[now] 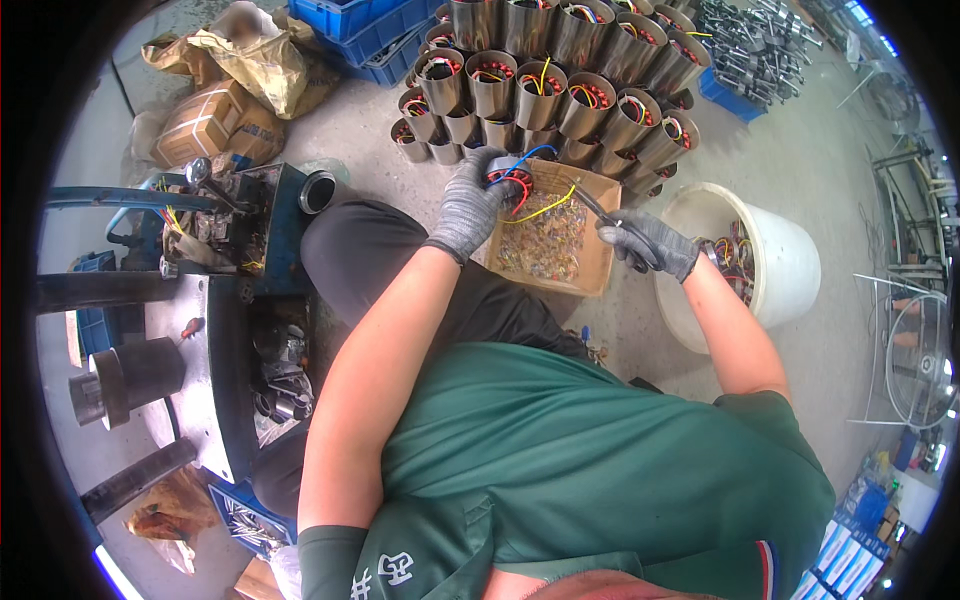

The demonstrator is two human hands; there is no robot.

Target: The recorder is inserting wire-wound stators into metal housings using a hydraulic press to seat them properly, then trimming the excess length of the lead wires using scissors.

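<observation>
My left hand, in a grey knit glove, is closed around a small round motor stator with a dark winding. Blue, red and yellow lead wires stick out of it; the yellow wire reaches toward my right. In my right hand, also gloved, is a pair of scissors with black handles. The blade tips are close to the yellow wire's end; whether they touch it I cannot tell. Beneath both hands stands an open cardboard box holding many small wire clippings.
Metal cylinders with coloured wires inside are stacked ahead. To my right, a white bucket lies tilted, with wired parts inside. A machine with steel bars stands close on my left. Blue crates and a taped carton sit farther off.
</observation>
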